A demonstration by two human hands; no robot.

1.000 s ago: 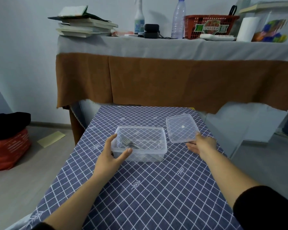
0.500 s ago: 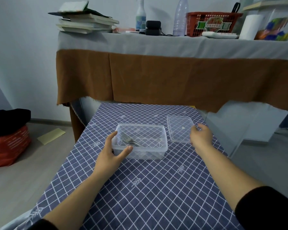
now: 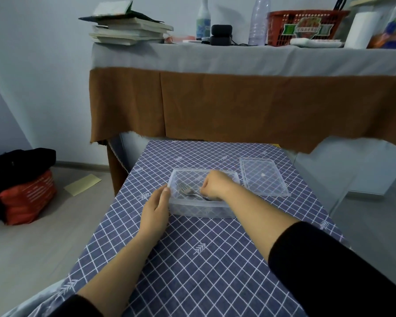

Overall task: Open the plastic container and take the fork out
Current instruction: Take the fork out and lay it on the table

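The clear plastic container [image 3: 199, 208] stands open on the checked tablecloth. Its lid [image 3: 264, 177] lies flat just to its right. A metal fork [image 3: 185, 191] lies inside the container, tines pointing left. My left hand [image 3: 156, 209] holds the container's left wall, thumb on the rim. My right hand [image 3: 216, 185] reaches down into the container, and its curled fingers pinch the fork's handle. The rest of the handle is hidden under that hand.
The small table [image 3: 215, 259] has a blue checked cloth, and its edges fall away on both sides. Behind it stands a higher table with a brown skirt [image 3: 249, 106] carrying books, bottles and a red basket [image 3: 306, 26]. A red and black bag [image 3: 21, 186] sits on the floor at the left.
My right hand left the lid, crossed to the left and went down into the container onto the fork. My left hand stays on the container's left side.
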